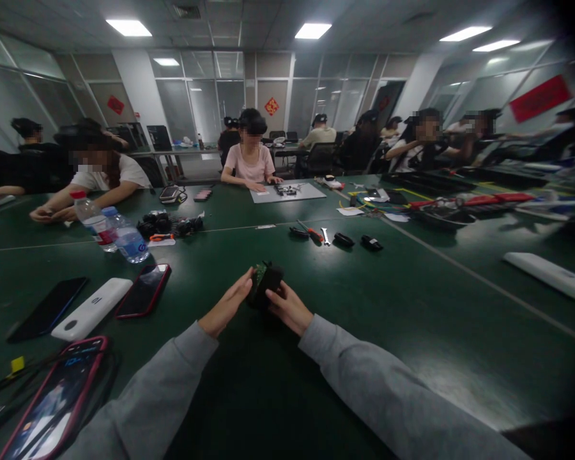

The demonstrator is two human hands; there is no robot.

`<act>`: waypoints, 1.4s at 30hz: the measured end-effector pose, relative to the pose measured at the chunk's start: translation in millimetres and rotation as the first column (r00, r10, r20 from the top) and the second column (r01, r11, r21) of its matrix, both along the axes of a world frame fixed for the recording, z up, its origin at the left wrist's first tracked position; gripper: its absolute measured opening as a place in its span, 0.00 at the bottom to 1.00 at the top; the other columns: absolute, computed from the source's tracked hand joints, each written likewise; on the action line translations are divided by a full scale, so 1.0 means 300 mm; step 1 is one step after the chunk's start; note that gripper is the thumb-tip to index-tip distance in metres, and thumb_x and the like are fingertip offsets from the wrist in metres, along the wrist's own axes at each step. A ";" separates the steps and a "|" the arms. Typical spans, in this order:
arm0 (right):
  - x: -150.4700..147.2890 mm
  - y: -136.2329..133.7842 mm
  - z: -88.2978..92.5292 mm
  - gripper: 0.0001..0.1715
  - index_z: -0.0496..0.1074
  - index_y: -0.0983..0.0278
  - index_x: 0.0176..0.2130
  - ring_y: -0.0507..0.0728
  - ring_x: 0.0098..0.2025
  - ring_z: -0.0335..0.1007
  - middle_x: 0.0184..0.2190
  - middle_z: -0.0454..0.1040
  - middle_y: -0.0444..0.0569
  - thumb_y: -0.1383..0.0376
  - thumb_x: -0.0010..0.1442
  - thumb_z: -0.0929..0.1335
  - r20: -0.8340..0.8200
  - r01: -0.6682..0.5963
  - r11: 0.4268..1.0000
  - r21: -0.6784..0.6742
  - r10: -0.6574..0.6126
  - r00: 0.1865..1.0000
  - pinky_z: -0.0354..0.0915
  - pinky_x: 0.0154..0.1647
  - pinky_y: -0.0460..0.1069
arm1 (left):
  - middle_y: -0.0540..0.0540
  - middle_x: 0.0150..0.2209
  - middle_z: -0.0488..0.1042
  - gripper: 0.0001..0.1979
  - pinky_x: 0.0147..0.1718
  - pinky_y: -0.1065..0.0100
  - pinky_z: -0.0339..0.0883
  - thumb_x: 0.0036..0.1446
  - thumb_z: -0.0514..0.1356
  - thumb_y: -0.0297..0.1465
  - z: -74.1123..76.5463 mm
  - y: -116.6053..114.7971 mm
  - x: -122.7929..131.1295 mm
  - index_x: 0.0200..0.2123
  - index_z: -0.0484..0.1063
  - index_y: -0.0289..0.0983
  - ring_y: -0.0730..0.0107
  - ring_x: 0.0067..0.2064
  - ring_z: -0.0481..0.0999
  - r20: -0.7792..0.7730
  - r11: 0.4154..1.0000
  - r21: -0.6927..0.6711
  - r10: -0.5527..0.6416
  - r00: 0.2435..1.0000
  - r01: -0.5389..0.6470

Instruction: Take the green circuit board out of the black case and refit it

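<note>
Above the near middle of the green table, a small black boxy device is held up between my two hands. A green circuit board shows along its left side. My left hand presses against the left side, its fingers partly hidden behind the device. From the right, my right hand grips it with the thumb on the near face. Farther out on the table lie a screwdriver, a wrench and several small black parts, one of them a black casing.
To the left are two water bottles, a white power bank and several phones, one red-edged. Black parts are piled behind them. Another white power bank lies right. A person in pink sits opposite.
</note>
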State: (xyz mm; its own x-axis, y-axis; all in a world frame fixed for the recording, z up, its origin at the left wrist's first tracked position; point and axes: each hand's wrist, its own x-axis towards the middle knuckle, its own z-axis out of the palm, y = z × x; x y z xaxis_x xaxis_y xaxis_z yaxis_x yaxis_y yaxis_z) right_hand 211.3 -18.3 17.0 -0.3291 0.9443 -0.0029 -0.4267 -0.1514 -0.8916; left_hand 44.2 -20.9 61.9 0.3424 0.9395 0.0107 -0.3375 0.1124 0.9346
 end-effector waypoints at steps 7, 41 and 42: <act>0.022 0.009 -0.001 0.24 0.61 0.61 0.49 0.55 0.46 0.68 0.47 0.69 0.49 0.56 0.55 0.67 -0.300 -0.184 0.956 -0.227 0.111 0.947 0.65 0.48 0.54 | 0.39 0.51 0.68 0.27 0.55 0.53 0.53 0.47 0.63 0.30 0.005 0.021 -0.014 0.53 0.64 0.38 0.56 0.54 0.66 -0.190 0.986 0.164 0.068 0.979 -0.037; 0.012 -0.018 0.024 0.27 0.62 0.63 0.48 0.53 0.36 0.71 0.38 0.72 0.48 0.59 0.49 0.70 -0.163 -0.146 0.931 -0.334 0.096 0.982 0.67 0.38 0.50 | 0.42 0.49 0.69 0.32 0.46 0.58 0.63 0.46 0.64 0.32 -0.128 0.000 0.028 0.56 0.59 0.45 0.61 0.46 0.71 0.028 0.981 -0.094 0.171 0.985 -0.167; 0.012 -0.014 0.020 0.27 0.62 0.63 0.47 0.53 0.37 0.71 0.38 0.72 0.48 0.60 0.49 0.71 -0.169 -0.114 0.935 -0.335 0.059 0.984 0.67 0.39 0.50 | 0.42 0.49 0.69 0.32 0.47 0.58 0.63 0.47 0.64 0.32 -0.137 0.000 0.030 0.56 0.59 0.45 0.62 0.45 0.72 0.045 0.976 -0.139 0.174 0.984 -0.167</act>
